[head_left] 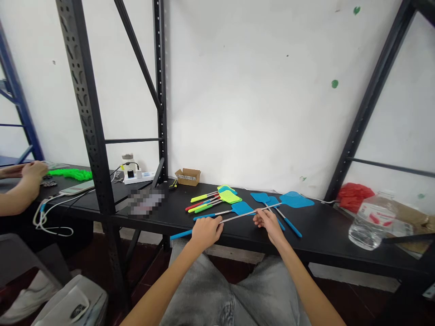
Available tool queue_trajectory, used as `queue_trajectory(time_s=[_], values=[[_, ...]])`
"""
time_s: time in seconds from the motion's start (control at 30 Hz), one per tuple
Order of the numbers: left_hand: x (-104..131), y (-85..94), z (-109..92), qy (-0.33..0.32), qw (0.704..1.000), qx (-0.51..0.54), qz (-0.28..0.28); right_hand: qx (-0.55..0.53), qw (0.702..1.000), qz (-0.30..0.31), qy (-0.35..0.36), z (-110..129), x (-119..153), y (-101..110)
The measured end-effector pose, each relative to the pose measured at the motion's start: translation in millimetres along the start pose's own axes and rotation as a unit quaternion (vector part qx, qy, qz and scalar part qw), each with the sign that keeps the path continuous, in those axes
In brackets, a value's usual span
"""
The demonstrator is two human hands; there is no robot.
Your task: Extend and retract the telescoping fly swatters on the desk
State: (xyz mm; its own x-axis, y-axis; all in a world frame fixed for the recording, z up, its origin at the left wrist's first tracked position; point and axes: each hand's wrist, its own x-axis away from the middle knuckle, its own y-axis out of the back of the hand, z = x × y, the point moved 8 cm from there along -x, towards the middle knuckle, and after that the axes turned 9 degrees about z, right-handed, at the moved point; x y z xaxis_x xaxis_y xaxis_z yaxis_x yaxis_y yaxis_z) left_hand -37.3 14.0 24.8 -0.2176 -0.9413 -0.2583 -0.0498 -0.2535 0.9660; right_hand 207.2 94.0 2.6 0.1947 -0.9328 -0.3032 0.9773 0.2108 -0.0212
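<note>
A blue fly swatter (297,199) with an extended metal rod lies slantwise across my two hands in the head view. My left hand (205,232) is closed around it where the blue grip meets the rod, and the grip sticks out to the left. Farther up, my right hand (268,222) has its fingers curled in a pinch on the thin rod. Just beyond are more blue swatters, one (242,208) behind the rod and others (288,222) right of my right hand. Several yellow-green swatters (230,196) and a red-handled one (193,207) lie in a pile.
On the black table (319,235) stand a small cardboard box (188,177) and a large water bottle (372,222), with a red plastic bag (355,196) behind it. A power strip (138,178) lies left of the rack post (89,113). Another person's hands (34,171) are at far left.
</note>
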Motion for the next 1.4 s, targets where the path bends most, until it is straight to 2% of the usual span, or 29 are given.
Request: queue_trajectory(time_s=[1.4], values=[[0.6, 0.9, -0.8, 0.004, 1.000, -0.007, 0.006, -0.001, 1.000, -0.010, -0.007, 1.0, -0.4, 0.2]])
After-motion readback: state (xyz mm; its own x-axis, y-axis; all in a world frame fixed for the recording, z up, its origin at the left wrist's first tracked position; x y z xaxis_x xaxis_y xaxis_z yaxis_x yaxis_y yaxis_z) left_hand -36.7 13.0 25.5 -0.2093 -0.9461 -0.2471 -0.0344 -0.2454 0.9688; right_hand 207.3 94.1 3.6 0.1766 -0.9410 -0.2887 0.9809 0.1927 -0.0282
